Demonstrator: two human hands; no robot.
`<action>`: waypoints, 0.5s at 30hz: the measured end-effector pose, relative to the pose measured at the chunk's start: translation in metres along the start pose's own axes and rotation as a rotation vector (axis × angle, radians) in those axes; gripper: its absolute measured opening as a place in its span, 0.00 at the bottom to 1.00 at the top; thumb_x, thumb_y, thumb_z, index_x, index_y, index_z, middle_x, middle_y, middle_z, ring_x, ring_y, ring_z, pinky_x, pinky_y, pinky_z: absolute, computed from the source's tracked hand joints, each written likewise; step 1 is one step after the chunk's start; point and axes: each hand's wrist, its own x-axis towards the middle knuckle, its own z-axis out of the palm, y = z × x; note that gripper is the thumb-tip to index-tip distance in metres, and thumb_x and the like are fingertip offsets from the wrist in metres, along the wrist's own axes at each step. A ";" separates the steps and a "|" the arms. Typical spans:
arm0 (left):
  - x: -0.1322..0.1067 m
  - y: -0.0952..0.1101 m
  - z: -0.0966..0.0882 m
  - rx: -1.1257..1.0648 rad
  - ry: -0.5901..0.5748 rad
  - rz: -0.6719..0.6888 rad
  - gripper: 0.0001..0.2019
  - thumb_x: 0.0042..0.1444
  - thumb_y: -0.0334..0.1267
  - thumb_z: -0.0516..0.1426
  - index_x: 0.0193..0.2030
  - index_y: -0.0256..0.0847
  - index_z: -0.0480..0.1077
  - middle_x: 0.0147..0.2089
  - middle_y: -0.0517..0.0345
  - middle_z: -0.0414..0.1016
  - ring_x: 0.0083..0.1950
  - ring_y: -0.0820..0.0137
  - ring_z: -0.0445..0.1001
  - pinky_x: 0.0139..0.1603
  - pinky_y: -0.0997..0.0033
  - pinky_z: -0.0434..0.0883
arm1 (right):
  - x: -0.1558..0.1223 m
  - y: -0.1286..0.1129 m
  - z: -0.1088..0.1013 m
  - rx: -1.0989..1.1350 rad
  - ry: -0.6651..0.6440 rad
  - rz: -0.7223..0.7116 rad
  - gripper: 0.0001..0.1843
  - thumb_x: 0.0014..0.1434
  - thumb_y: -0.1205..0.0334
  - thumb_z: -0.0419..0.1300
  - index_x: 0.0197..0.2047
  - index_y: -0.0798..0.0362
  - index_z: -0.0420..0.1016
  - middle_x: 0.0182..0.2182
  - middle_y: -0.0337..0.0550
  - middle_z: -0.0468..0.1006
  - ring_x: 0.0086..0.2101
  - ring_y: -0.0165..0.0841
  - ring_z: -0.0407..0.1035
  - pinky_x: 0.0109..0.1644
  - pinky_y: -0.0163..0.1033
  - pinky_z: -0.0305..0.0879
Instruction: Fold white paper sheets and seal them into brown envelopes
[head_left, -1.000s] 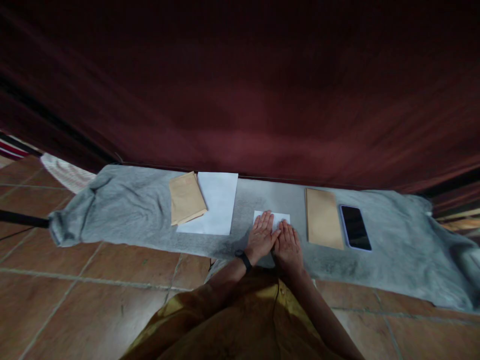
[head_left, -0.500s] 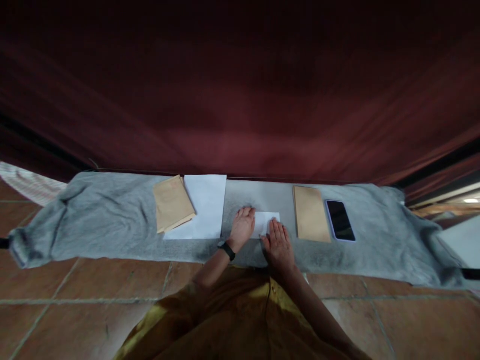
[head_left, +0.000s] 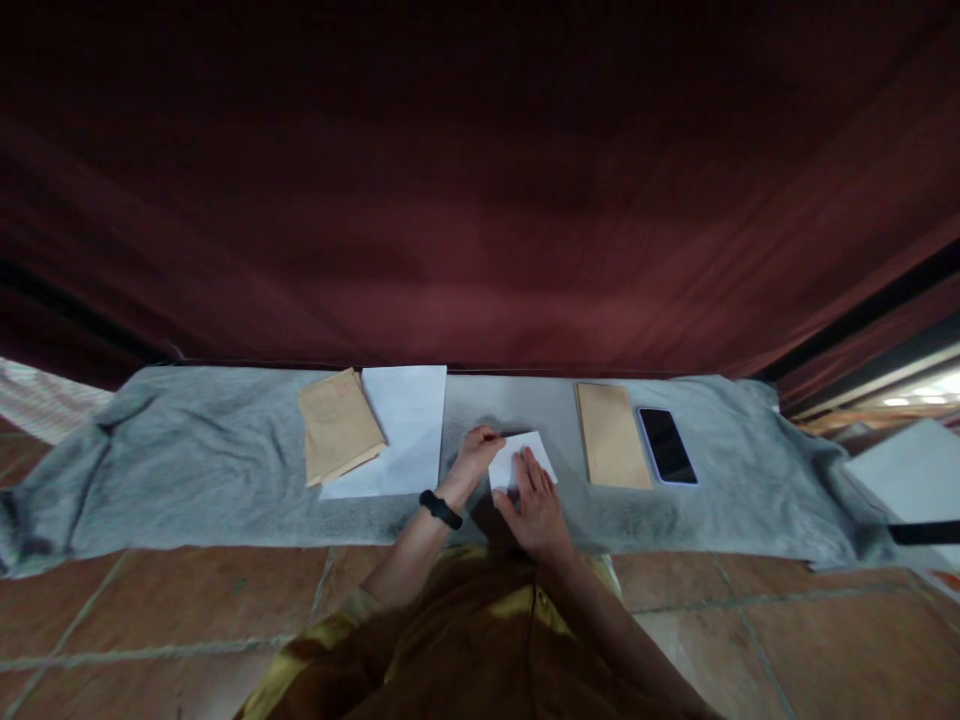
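A small folded sheet of white paper lies at a slant in front of me on the grey cloth. My left hand pinches its upper left edge between thumb and fingers; a dark band circles that wrist. Across the lower part of the paper rests my right hand, fingers stretched out and thumb apart at its lower left edge. The hands cover part of the paper, so its folds are not all visible.
Left of my hands, brown envelopes overlap larger white paper. To the right lie another brown envelope stack and a phone. Grey cloth covers the narrow surface; a dark red hanging fabric rises behind it.
The small paper has turned from straight to slanted. My left hand went from lying flat to pinching its edge, while my right hand moved left and further onto it.
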 end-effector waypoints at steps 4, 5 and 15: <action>-0.015 0.014 -0.004 -0.157 0.095 0.028 0.07 0.50 0.41 0.60 0.27 0.40 0.70 0.26 0.62 0.70 0.31 0.71 0.70 0.32 0.73 0.66 | 0.014 -0.027 -0.020 0.074 0.005 0.063 0.42 0.66 0.49 0.57 0.75 0.61 0.51 0.72 0.64 0.55 0.69 0.51 0.57 0.67 0.55 0.63; -0.018 0.018 -0.005 -0.190 0.103 0.031 0.08 0.50 0.42 0.61 0.27 0.41 0.70 0.27 0.62 0.70 0.31 0.70 0.71 0.32 0.73 0.66 | 0.018 -0.029 -0.024 0.094 0.007 0.065 0.39 0.66 0.52 0.56 0.75 0.60 0.54 0.72 0.63 0.58 0.68 0.51 0.58 0.67 0.55 0.63; -0.039 -0.005 -0.013 -0.683 0.106 -0.324 0.25 0.54 0.60 0.63 0.48 0.41 0.73 0.43 0.53 0.80 0.42 0.66 0.78 0.36 0.72 0.70 | 0.041 0.021 -0.041 0.890 0.074 0.459 0.23 0.63 0.45 0.55 0.49 0.53 0.78 0.41 0.50 0.85 0.41 0.44 0.79 0.47 0.46 0.75</action>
